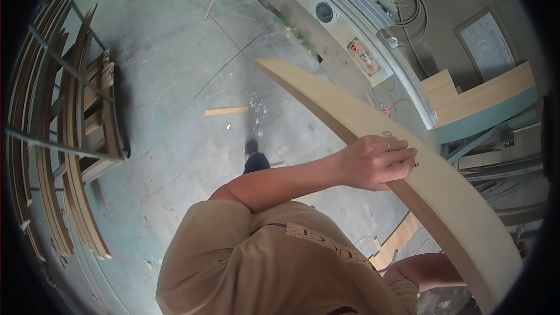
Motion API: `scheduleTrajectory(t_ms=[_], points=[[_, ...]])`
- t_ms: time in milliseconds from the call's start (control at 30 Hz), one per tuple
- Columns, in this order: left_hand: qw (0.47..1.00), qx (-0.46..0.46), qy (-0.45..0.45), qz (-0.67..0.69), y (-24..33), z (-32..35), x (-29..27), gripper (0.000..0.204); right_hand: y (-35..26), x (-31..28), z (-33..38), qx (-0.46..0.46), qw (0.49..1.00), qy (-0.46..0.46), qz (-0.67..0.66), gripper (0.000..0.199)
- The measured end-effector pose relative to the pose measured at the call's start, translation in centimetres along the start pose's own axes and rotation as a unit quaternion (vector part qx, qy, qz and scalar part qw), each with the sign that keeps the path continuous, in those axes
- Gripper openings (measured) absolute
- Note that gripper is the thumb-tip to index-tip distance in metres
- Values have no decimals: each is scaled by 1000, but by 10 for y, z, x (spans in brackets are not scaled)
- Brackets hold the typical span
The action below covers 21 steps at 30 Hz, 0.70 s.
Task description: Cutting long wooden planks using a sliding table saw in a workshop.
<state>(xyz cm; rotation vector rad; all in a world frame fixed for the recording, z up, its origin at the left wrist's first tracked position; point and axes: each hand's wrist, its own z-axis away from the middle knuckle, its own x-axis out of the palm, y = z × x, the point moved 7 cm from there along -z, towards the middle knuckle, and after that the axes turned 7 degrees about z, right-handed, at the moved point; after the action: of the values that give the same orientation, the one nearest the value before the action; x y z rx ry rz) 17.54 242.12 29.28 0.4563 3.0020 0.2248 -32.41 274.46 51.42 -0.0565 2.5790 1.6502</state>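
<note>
A long, thick wooden board [461,192], pale on its broad face and browner along its narrow edge, runs diagonally along my right side, well above the floor. My left hand [378,162] reaches across my body and is closed over the board's near edge, fingers lying on the pale face. One finger wears a ring. My right forearm [429,271] passes behind the lower part of the board, which hides the right hand and its fingers. The board's far end points ahead, over the floor.
A metal rack [76,154] with long wood strips [76,198] stands at the left. On the grey floor [169,52] lies a short wood strip [226,111]. A long machine with a red-button panel [363,56] lines the right, near a stepped wood panel [484,96].
</note>
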Motion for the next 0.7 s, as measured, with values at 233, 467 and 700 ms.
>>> scheduleTrajectory(t_ms=[233,467,700], points=[[993,96,9,-63,-330,-65,-19,22,-226,5,-238,70,997,-30,-9,60],[990,111,-57,-68,-645,-143,-19,22,-374,108,-471,123,988,-91,-33,62],[979,146,-109,-89,-947,-141,28,13,-591,230,-692,185,973,-123,-68,64]])
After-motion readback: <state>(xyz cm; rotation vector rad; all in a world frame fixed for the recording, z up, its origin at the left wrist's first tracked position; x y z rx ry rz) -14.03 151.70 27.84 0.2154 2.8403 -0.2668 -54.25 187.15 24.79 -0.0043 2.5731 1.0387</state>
